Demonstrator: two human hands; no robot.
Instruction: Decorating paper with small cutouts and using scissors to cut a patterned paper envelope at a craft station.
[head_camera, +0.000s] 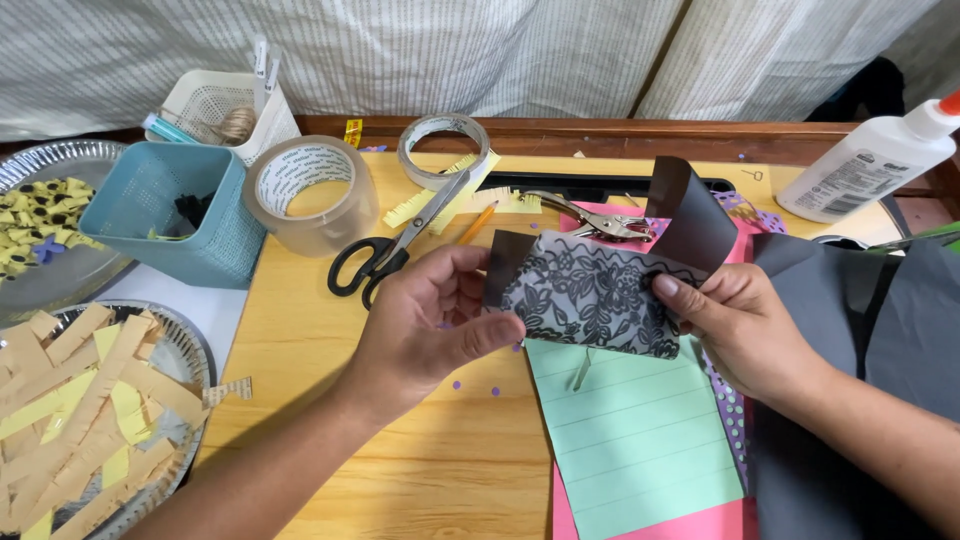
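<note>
Left hand (425, 325): I see it closed lightly on the left edge of the lace-patterned paper (590, 295), thumb on the front, fingers curled behind
Right hand (735, 325): thumb pressed on the right edge of the same piece, fingers behind it; I read this as a firm pinch
Lace-patterned paper: grey with black lace print, held between both hands above the wooden table (400, 440), clear of the surface; a dark glossy sheet (690, 225) curls up behind it
Below the held piece: green lined paper (640, 430) lying on a pink sheet (690, 520), with a purple dotted strip (732, 420) along its right side
Behind the hands: black-handled scissors (395, 250), a pencil (478, 222), a metal hole punch (600, 220)
Tape: large clear roll (312, 195) beside a teal basket (165, 210); smaller roll (442, 150) further back
Left edge: foil tray (185, 345) holding cut paper strips (70, 400)
Far right: white glue bottle (865, 165), lying tilted; grey paper (900, 320) beneath the right wrist
</note>
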